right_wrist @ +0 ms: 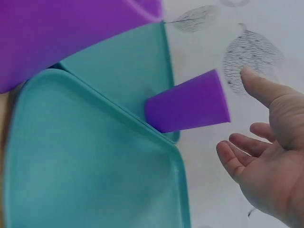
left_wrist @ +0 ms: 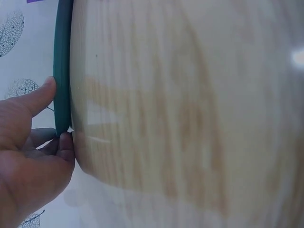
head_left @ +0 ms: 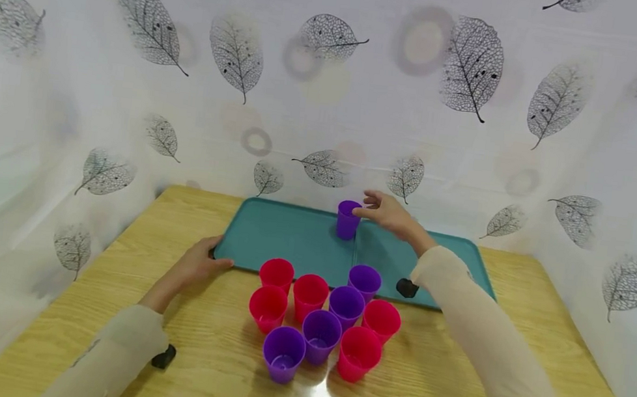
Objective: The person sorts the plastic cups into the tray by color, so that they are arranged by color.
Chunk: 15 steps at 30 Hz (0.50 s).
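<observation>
P: Head view first. Where was the cup?

O: One purple cup (head_left: pixel 347 225) stood upright on the left tray (head_left: pixel 285 234), just beside the seam with the right tray (head_left: pixel 385 258). My right hand (head_left: pixel 386 211) was at its rim, thumb and fingers parted; contact could not be told from there. On the surface (head_left: pixel 200 355) I counted five red cups (head_left: pixel 360 354) and four more purple cups (head_left: pixel 284 353), all mouth up. I saw nothing inside the nearest ones; the far bottoms were hidden.

P: Left wrist view?

O: My left hand (left_wrist: pixel 35 156) pinched the left tray's corner, thumb on one side of the rim, fingers curled on the other. I judged this useful: a braced tray should not slide under a cup.

P: Right wrist view?

O: Clearer: right hand wide, holding nothing, a gap between it and the cup. The base met the left tray next to the right tray's rim; the inside was out of sight.

P: Handling note?

O: I judged the fingers best kept clear of the rim on any sideways move, since a brushed light cup would likely tip.
</observation>
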Each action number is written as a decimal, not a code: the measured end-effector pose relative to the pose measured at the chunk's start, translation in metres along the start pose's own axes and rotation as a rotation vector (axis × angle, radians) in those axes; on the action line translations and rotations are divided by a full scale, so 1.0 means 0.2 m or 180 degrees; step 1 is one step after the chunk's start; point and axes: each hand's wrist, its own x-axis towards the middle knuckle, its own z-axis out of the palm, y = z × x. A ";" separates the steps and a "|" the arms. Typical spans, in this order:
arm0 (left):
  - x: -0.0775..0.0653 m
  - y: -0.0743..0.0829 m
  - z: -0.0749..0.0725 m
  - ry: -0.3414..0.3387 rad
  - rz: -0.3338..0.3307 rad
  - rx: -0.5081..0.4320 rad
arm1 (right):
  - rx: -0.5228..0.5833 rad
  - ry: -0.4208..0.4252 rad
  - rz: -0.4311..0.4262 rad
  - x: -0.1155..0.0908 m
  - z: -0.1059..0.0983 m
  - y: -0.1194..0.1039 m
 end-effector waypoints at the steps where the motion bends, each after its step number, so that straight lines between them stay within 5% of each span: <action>1: 0.00 0.00 0.00 -0.0001 0.0003 -0.0002 | 0.0012 0.0046 -0.0015 -0.02 -0.02 0.00; 9: 0.00 0.00 0.00 -0.0001 0.0024 0.0009 | 0.0321 0.0205 -0.0218 -0.25 -0.10 0.02; 15: -0.01 0.01 -0.01 -0.0047 0.0035 -0.0016 | 0.0470 0.0074 -0.0310 -0.45 -0.10 0.02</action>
